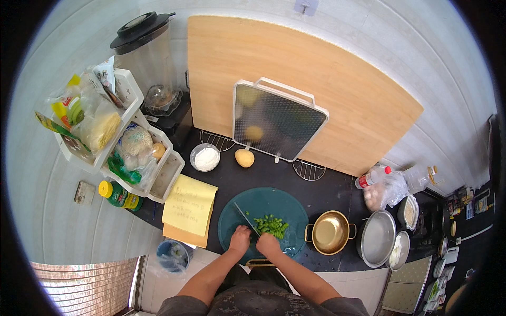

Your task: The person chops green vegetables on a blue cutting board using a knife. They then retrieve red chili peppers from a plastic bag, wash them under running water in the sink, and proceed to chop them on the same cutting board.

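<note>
A round teal cutting board [284, 201] lies on the counter before me, its gold-coloured handle towards my body. My right hand [268, 244] grips the handle end of a kitchen knife [246, 218], whose blade slants away to the upper left across the board. Just left of the blade, my left hand [240, 239] rests on the board with its fingers curled; whether anything is under them is hidden. Chopped green vegetable pieces [272, 226] lie heaped right of the blade. One small green bit sits apart on the blade's far side.
Right of the board stand a two-handled gold pan [332, 233] and a metal bowl [378, 239]. A handwritten yellow notepad [189, 205] lies left. Behind are a bowl of white powder [206, 158], a potato [244, 158] and an upright framed board [280, 118]. A bin [174, 256] stands below.
</note>
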Demonstrator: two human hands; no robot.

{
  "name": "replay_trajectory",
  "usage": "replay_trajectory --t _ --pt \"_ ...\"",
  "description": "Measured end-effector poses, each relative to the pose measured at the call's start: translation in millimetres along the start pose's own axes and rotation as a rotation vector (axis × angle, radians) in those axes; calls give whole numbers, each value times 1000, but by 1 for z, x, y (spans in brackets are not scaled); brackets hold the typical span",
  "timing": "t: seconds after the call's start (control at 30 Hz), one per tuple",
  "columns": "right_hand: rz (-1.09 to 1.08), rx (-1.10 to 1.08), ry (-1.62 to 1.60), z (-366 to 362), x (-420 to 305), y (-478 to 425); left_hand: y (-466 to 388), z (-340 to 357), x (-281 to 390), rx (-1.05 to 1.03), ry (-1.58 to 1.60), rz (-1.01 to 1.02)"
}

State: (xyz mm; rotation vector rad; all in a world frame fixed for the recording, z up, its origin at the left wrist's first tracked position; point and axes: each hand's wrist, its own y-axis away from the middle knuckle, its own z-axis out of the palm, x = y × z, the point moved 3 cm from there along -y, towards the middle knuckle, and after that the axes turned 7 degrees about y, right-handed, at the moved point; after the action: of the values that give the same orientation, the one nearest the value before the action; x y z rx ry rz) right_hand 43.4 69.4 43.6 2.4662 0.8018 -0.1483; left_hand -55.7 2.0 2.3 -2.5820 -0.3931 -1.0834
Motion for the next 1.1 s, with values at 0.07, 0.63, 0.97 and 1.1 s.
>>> replay_trajectory --t 0.07,0.63,0.97,1.1 --pt "17 65 -53 9 4 0 2 0 0 -4 10 -2" --pt "61 -68 -56 2 -7 6 0 6 -8 10 -10 34" --pt "78 197 -331 10 28 16 3 -36 2 -11 123 -116" --pt "69 207 -369 8 36 24 17 -49 12 -74 74 -33"
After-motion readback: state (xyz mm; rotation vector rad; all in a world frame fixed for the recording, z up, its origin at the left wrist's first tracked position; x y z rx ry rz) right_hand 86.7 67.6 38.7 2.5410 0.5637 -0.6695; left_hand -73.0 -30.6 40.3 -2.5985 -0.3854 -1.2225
